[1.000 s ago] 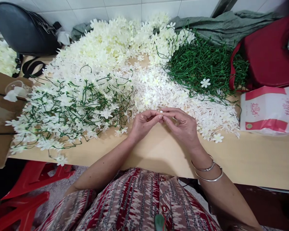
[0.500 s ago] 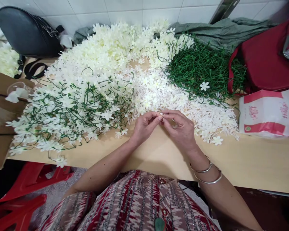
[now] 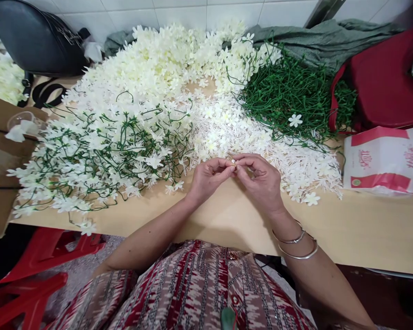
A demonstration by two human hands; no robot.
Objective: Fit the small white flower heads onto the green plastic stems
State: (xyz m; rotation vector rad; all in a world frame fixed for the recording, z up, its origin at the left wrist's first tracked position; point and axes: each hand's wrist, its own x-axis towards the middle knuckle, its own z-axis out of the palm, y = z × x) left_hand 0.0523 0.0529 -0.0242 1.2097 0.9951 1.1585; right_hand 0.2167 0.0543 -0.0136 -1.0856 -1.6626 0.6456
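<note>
My left hand (image 3: 211, 178) and my right hand (image 3: 259, 181) meet over the front of the table, fingertips pinched together. Between them is a small white piece (image 3: 233, 162), mostly hidden by the fingers; its kind is too small to make out. Just beyond my fingers lie loose white artificial flower parts (image 3: 213, 142), with thin white strands among them. To the left spreads a heap of white flowers on green stems (image 3: 124, 151). A tangle of bare green plastic stems (image 3: 282, 96) sits at the back right, one white flower (image 3: 295, 120) resting on it.
Cream flower heads (image 3: 158, 59) are piled against the tiled wall. A black bag (image 3: 37, 41) stands back left above a cardboard box (image 3: 2, 151). On the right are a red bag (image 3: 388, 82) and a white-and-red paper bag (image 3: 378, 160). Red stools (image 3: 51, 256) stand below the table's left edge.
Both hands stay pinched together at nearly the same spot, with a slight shift of the fingers. The whole view has moved a little.
</note>
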